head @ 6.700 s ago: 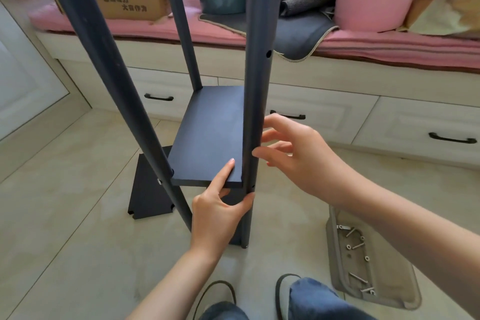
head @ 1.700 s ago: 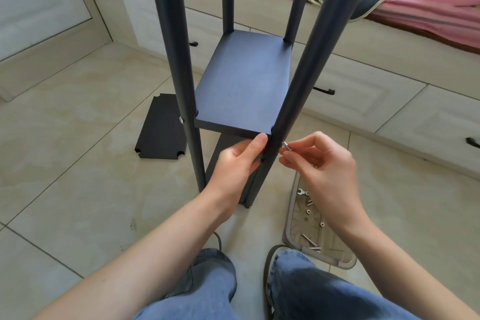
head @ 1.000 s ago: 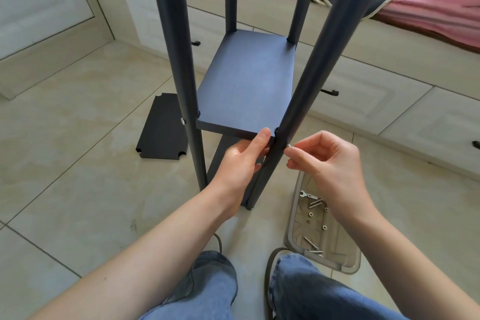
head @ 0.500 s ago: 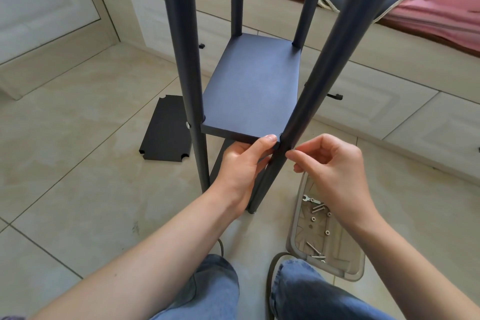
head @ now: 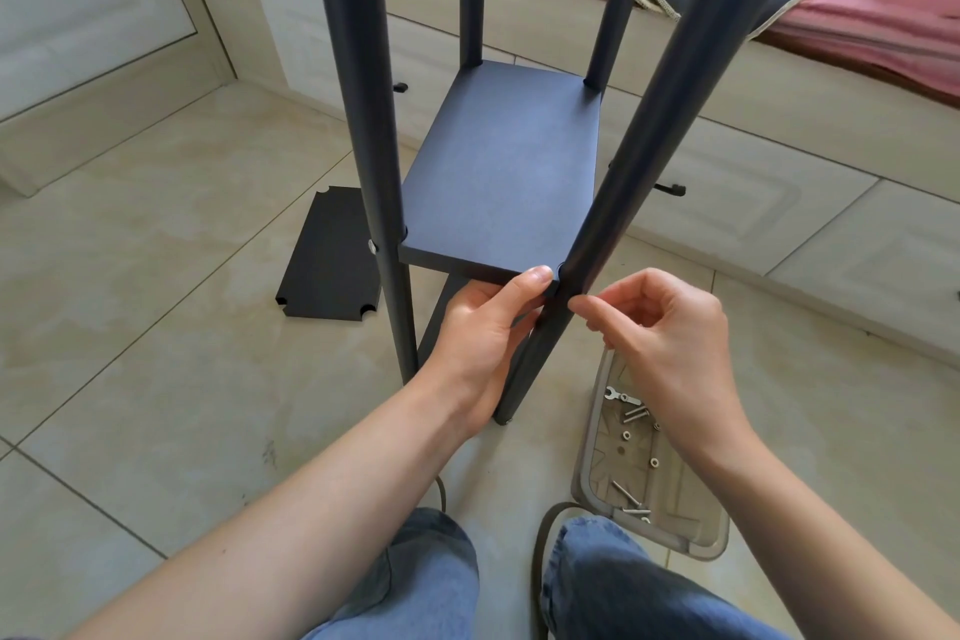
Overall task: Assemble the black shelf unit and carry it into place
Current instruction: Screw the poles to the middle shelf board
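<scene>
Far left on the tiled floor, a spare flat black shelf panel with notched corners lies waiting. Next, the near-left dark round metal post stands upright, a silver bolt head showing at its joint with the matte black rectangular shelf board. The half-built black shelf unit stands on the floor right in front of the seated person's knees. The left hand grips that board's near-right corner, thumb on top, fingers curled under. That corner touches the near-right dark post. The right hand has thumb and forefinger pinched together at the post's bolt hole; whatever small fastener they hold is hidden. Bottom right, a grey plastic tray holds loose screws, washers and a small spanner.

Step, I'd say: bolting this corner. Next calls for seating the bolt straight, then tightening.
</scene>
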Demonstrator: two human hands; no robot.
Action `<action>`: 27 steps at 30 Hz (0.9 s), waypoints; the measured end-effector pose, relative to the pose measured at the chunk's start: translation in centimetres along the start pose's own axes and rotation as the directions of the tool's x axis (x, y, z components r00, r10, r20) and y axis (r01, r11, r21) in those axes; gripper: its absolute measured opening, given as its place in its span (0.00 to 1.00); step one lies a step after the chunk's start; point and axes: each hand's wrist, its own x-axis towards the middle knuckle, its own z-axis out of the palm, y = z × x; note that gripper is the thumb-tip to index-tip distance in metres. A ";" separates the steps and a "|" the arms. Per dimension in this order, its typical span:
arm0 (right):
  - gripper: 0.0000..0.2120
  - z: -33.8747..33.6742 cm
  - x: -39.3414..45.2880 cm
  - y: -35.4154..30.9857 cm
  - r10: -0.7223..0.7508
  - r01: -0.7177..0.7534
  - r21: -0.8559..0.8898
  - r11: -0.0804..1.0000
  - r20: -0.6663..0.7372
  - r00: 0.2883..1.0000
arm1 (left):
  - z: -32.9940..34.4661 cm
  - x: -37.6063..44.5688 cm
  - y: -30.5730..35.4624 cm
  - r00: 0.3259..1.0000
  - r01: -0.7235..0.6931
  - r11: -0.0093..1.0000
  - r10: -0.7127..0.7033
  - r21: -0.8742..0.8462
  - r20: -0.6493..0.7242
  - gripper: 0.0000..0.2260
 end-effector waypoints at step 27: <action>0.04 -1.8 1.0 -0.2 -0.087 0.102 -0.066 0.993 0.190 0.978 | -1.0 0.7 -0.4 0.997 -0.008 0.998 0.003 0.064 0.079 0.08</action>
